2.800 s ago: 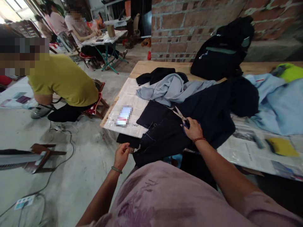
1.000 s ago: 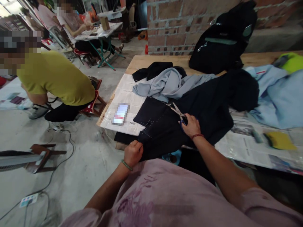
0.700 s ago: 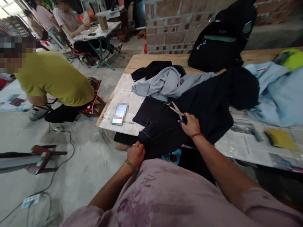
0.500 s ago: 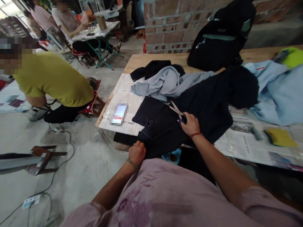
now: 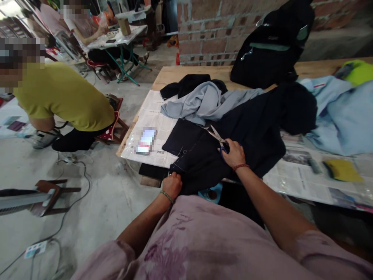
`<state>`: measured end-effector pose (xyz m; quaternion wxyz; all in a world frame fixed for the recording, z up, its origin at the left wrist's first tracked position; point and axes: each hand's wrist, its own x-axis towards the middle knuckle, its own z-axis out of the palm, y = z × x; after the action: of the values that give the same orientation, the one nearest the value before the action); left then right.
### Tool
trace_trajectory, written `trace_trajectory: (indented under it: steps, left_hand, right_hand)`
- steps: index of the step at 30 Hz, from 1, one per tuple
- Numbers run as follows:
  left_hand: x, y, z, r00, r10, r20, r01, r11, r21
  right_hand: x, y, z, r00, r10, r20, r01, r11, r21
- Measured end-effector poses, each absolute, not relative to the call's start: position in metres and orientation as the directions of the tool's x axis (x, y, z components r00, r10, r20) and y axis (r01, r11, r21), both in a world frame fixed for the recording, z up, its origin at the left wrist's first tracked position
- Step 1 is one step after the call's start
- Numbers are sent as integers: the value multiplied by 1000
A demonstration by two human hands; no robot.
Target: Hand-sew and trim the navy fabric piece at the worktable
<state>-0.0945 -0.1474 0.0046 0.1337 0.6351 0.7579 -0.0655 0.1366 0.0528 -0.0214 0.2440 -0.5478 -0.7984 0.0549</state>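
Dark navy fabric [image 5: 201, 167] with pale stitching lines is spread over the front edge of the table. My left hand [image 5: 172, 183] is closed on the near left edge of this fabric, close to my body. In my right hand [image 5: 234, 153] is a pair of scissors [image 5: 216, 135] with blue handles. The blades are parted and point up and left, lying on or just over the fabric. A pale thread curves over the cloth near my left hand. My fingertips on the left are partly hidden.
A lit phone [image 5: 146, 140] lies on newspaper at the table's left corner. Grey cloth [image 5: 201, 103], a black backpack [image 5: 264, 50], light blue cloth [image 5: 344, 116] and a yellow pad [image 5: 345, 170] are on the table. A person in a yellow-green shirt [image 5: 70, 97] sits to the left.
My left hand has shifted slightly right and up, still at the fabric's near edge. My right hand and the scissors have stayed almost in place.
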Motion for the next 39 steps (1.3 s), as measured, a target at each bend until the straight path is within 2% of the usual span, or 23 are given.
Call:
trace_trajectory:
  steps: [5, 7, 11, 13, 15, 17, 18, 20, 22, 25, 29, 32, 35, 37, 39]
  left_hand:
    - [-105, -165, 5, -226, 968, -111, 959, 241, 149]
    - [-110, -176, 7, -273, 962, -11, 931, 267, 248]
    - [-116, -191, 11, -393, 913, 111, 798, 279, 533]
    - [-115, -194, 11, -523, 851, 48, 636, 352, 687]
    - [-114, -195, 10, -638, 757, -145, 375, 469, 800]
    - [-113, -195, 8, -649, 679, -343, 139, 548, 825]
    - [-114, -195, 8, -630, 671, -390, 89, 561, 823]
    - [-115, -195, 8, -590, 730, -344, 167, 527, 833]
    - [-118, -198, 10, -544, 820, -177, 377, 428, 822]
    - [-122, -203, 17, -475, 878, 65, 629, 287, 722]
    - [-120, -206, 27, -324, 920, 221, 798, 141, 586]
    - [-114, -201, 29, -189, 961, 203, 886, 78, 457]
    - [-110, -193, 28, -206, 974, 97, 914, 156, 374]
    - [-110, -189, 28, -254, 967, 35, 882, 216, 419]
    - [-112, -188, 29, -294, 956, -10, 779, 245, 577]
  right_hand:
    - [136, 53, -20, -279, 905, 322, 842, 392, -371]
    - [136, 52, -19, -276, 903, 330, 838, 394, -378]
    - [136, 52, -18, -279, 902, 331, 830, 400, -390]
    - [136, 51, -17, -280, 905, 321, 830, 396, -393]
    - [136, 51, -16, -276, 906, 320, 834, 391, -389]
    - [135, 51, -15, -276, 905, 323, 836, 392, -383]
    - [135, 51, -15, -276, 905, 325, 837, 392, -381]
    - [135, 51, -14, -277, 904, 325, 837, 393, -380]
    - [134, 51, -14, -273, 906, 323, 839, 389, -380]
    - [135, 51, -15, -273, 907, 320, 838, 388, -385]
    - [137, 52, -19, -281, 905, 319, 832, 395, -389]
    - [137, 53, -21, -282, 902, 328, 828, 402, -391]
    - [137, 53, -20, -278, 904, 325, 831, 396, -391]
    - [136, 52, -19, -276, 907, 319, 834, 391, -389]
    - [136, 52, -18, -272, 909, 317, 837, 386, -388]
